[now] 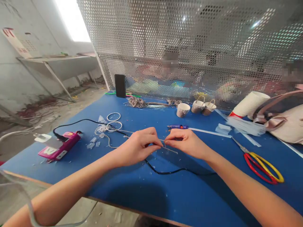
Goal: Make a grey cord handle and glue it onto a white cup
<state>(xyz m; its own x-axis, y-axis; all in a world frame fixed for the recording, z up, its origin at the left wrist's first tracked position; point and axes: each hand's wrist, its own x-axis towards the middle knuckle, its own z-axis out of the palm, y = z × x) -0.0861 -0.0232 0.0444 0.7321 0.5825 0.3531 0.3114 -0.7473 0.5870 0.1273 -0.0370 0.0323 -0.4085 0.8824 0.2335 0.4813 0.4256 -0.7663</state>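
- Cord (170,150), thin and pale, is at the fingertips in front of the person, its long axis running mostly crosswise; the loose tail slants rightward and back towards the body, below the right hand (189,142).
- Left hand (139,148) pinches the cord between thumb and fingers; the right hand pinches it too, its fingertips just beside the left's. Neither hand is clearly nearer, as the cord lies between them.
- White rings (113,113), two of them, lie beyond and left of the left hand, with more cord trailing from them towards it.
- Glue gun (178,127), blue, rests just beyond the right hand; scissors (243,149) with red and yellow handles lie further right.
- Black cable (165,173) crosses the blue table (151,118) on the near side of the hands; a magenta power strip (61,146) sits at left.
- Three small cups (183,110), a cord bundle (137,102) and an upright phone (120,85) stand or lie along the far side.
- Perforated screen (142,37) rises behind, people blurred through it; another table (71,64) stands left on a littered floor (87,101).
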